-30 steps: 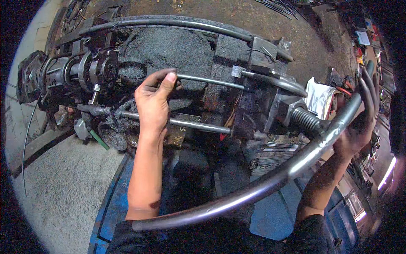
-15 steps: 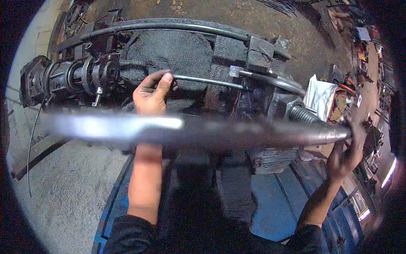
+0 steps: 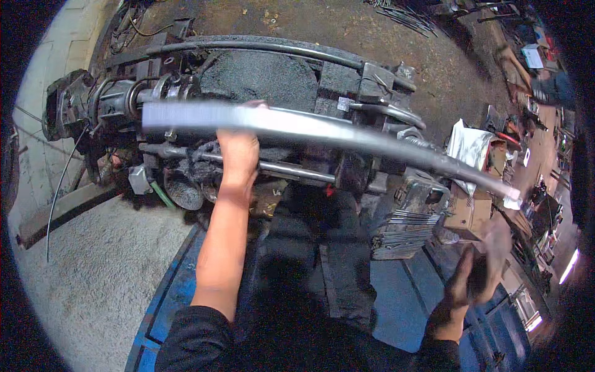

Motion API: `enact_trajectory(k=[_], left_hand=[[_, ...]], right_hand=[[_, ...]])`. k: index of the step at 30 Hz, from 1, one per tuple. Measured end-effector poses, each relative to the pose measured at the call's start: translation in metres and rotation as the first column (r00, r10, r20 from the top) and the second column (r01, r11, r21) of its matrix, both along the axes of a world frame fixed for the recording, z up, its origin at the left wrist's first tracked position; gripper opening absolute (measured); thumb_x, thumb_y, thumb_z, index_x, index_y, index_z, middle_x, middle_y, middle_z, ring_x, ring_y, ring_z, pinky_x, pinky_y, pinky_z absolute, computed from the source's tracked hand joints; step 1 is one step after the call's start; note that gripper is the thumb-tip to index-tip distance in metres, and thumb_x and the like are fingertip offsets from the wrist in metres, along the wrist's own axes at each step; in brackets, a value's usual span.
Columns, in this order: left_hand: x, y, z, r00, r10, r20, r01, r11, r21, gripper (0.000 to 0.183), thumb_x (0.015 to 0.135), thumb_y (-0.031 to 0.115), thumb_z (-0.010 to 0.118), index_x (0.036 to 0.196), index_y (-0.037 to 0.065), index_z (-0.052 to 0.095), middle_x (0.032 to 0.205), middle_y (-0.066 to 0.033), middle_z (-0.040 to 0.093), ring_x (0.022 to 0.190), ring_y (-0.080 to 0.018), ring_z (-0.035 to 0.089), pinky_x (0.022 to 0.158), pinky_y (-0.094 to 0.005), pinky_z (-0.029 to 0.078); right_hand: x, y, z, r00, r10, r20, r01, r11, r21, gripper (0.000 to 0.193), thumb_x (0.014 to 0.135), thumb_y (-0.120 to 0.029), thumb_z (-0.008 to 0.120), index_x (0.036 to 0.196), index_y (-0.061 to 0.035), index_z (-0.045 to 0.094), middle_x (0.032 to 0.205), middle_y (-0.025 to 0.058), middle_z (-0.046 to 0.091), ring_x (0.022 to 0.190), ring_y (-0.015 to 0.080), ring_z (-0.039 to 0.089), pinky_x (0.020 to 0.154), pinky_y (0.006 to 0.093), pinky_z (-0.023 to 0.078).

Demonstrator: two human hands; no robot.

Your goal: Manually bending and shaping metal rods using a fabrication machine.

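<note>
A long, thick metal bar (image 3: 297,121), smeared by motion, crosses the view close to me, from left of centre to the right side. My left hand (image 3: 238,149) is behind and below it; the bar hides most of its fingers, so whatever they hold does not show. A bit of finger appears above the bar. Below the bar's right end, my right hand (image 3: 486,260) is apart from it, blurred, with thumb and fingers spread and nothing between them. Under the bar lies a dark, greasy machine with a round steel shaft (image 3: 297,172) along its near side.
A stack of thin metal rods (image 3: 406,235) lies right of my legs, beside a cardboard box (image 3: 466,214) and a white sheet (image 3: 468,146). The machine's cylindrical end (image 3: 114,102) stands at left. More rods (image 3: 406,20) lie on the far floor. Blue panels (image 3: 403,304) are below.
The thick bar has swung away from me, now covering my left hand's fingers and the thin rod they held. My right hand has dropped away from the bar's end.
</note>
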State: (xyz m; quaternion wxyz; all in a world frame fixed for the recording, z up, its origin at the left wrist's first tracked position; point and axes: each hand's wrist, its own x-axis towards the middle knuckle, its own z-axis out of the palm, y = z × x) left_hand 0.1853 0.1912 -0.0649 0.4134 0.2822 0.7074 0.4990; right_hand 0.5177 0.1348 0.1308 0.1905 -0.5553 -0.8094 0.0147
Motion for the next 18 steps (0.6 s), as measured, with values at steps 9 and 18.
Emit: enact_trajectory(k=[9,18], left_hand=[[-0.002,-0.004,-0.001,0.971,0.061,0.232,-0.064,0.998,0.004,0.016,0.082,0.007,0.067,0.096,-0.002,0.065,0.083,-0.0035,0.065,0.073,-0.0093,0.058,0.069,-0.0211,0.046],[0.003,-0.003,0.000,0.979,0.054,0.194,-0.070,0.995,0.073,0.016,0.084,0.009,0.065,0.096,-0.002,0.065,0.082,-0.0026,0.064,0.072,-0.0087,0.057,0.068,-0.0214,0.045]], right_hand=[[-0.041,-0.044,0.033,0.890,-0.138,-0.435,-0.408,0.188,-0.894,0.020,0.072,-0.013,0.064,0.086,0.0011,0.068,0.074,0.0148,0.066,0.057,0.0250,0.063,0.058,0.0319,0.050],[-0.025,0.005,-0.013,0.781,-0.460,-0.423,0.453,0.883,-0.123,0.039,0.076,-0.013,0.064,0.110,0.0044,0.057,0.106,0.0236,0.061,0.090,0.0338,0.062,0.082,0.0385,0.046]])
